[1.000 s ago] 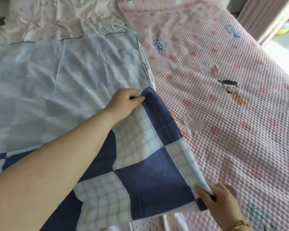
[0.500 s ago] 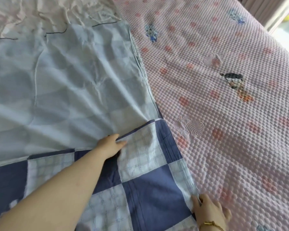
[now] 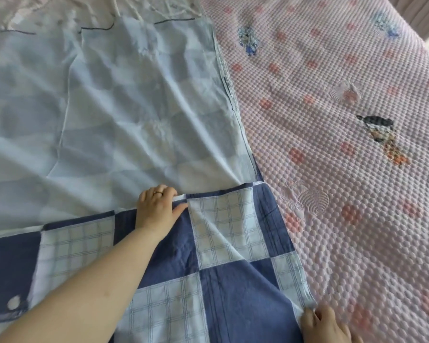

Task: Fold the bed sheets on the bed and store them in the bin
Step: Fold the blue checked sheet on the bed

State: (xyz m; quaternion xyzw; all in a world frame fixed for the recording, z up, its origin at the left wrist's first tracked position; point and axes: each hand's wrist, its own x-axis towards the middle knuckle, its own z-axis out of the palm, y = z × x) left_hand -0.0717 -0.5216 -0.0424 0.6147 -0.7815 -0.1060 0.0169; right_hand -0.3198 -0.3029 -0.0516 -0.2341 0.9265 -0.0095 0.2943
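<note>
Tension first: left hand [image 3: 156,209] pinches blue-and-white checked cotton sheet [image 3: 233,280] fold, right hand [image 3: 327,325] its corner; square the edges.

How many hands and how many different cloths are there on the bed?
Hands: 2, the left hand and the right hand
Blue-and-white checked cotton sheet: 1
Pink bumpy quilted bedspread: 1
Crumpled pale pinkish cloth at the top: 1
Total: 5
</note>
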